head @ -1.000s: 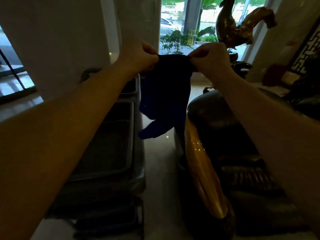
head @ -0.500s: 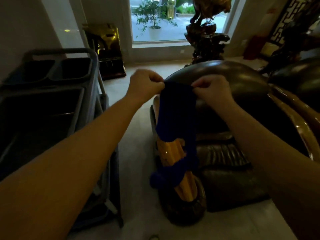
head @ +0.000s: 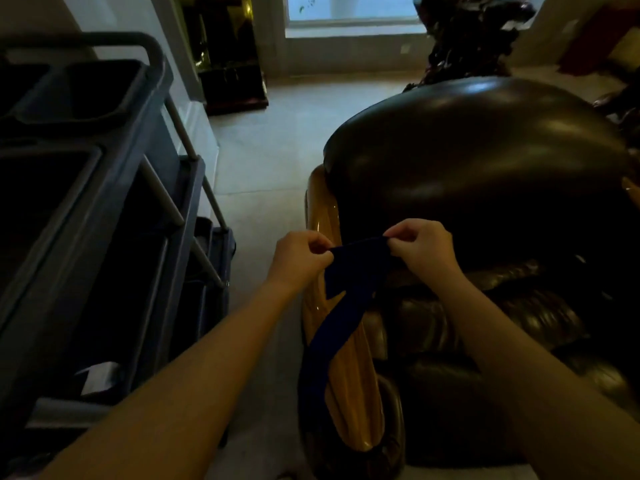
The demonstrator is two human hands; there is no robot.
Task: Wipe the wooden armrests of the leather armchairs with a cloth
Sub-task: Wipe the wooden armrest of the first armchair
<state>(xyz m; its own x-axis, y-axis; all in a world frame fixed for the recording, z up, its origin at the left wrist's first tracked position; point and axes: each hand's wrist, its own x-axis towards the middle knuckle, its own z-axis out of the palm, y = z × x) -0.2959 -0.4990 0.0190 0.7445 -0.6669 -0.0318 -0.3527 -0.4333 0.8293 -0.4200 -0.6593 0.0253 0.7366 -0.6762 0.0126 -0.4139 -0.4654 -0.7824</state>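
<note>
A dark blue cloth (head: 349, 292) hangs stretched between my two hands. My left hand (head: 300, 258) pinches its left top corner and my right hand (head: 420, 249) pinches the right one. The cloth's lower part drapes down over the glossy wooden armrest (head: 356, 403) of a dark leather armchair (head: 478, 174). The armrest runs along the chair's left side, from near the backrest toward me. Both hands hover just above the armrest's far half.
A grey cleaning cart (head: 90, 209) with bins stands close on the left, leaving a narrow strip of pale tiled floor (head: 263, 174) between it and the chair. A dark carved sculpture (head: 464, 39) and a window lie beyond the chair.
The view has tilted down and closer to the armchair. Both hands, still pinching the cloth, have lowered toward the armrest, and the cloth now trails along the wood.
</note>
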